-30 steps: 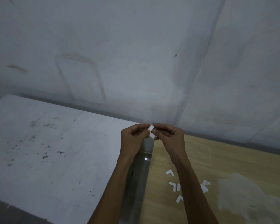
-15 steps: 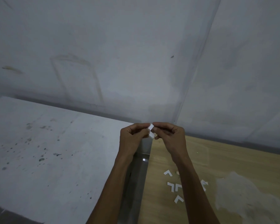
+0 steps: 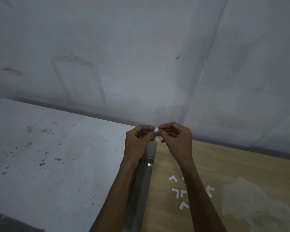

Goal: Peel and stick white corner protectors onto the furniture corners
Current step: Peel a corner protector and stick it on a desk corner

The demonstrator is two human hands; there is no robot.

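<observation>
Since half a second ago the hands have barely shifted, staying together above the gap (image 3: 141,181) between the white table (image 3: 49,156) and the wooden table (image 3: 249,164). The left hand (image 3: 137,139) and right hand (image 3: 177,138) both pinch one white corner protector (image 3: 156,130) between thumb and fingertips, the other fingers curled. Spare protectors (image 3: 181,193) lie near the wooden table's left edge, beside the right forearm.

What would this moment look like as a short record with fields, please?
left hand: pinches the corner protector at the fingertips
right hand: pinches the same piece from the other side
held piece: small, white, above the gap between the two tops
loose protectors: several white L-shaped pieces on the wooden table
white top: speckled, left of the gap
stage: protector in hand, not yet stuck on
</observation>
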